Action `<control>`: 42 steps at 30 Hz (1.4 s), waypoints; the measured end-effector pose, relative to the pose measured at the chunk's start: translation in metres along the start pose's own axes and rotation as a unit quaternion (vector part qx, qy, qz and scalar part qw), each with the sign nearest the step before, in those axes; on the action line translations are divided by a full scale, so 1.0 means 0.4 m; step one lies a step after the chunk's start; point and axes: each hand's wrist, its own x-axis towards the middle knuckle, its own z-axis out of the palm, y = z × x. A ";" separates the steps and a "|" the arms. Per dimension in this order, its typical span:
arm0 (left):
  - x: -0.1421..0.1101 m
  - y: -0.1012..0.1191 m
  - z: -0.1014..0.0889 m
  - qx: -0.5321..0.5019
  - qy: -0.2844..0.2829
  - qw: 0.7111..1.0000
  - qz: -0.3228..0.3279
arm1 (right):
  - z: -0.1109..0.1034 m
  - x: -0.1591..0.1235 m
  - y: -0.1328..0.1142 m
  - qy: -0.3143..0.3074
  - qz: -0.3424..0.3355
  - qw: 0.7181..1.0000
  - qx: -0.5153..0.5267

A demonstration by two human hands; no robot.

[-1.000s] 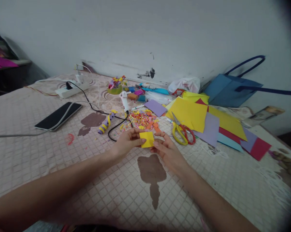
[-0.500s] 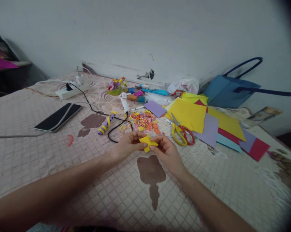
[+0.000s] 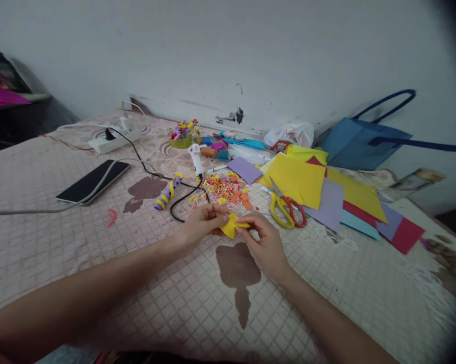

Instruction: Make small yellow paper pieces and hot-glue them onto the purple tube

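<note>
Two-handed, pinched a bent yellow piece (image 3: 230, 227) with the fingers of left hand (image 3: 200, 225) and of right hand (image 3: 265, 238), above the counter (image 3: 155, 303), near scissors (image 3: 278, 204) and colourful scraps (image 3: 224, 188).

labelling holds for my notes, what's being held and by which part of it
A small yellow piece, bent: the left grip pinches its left side, the right grip its right end.
</note>
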 end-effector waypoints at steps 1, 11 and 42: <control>0.000 -0.001 -0.001 -0.005 -0.004 1.000 -0.001 | 0.000 0.000 -0.001 0.005 -0.001 1.000 0.006; -0.001 0.003 0.003 -0.016 0.004 1.000 -0.004 | 0.009 0.005 0.001 0.002 0.133 0.971 0.201; 0.002 0.000 0.003 -0.037 -0.009 0.999 0.021 | 0.000 -0.002 -0.001 0.020 0.035 0.999 -0.009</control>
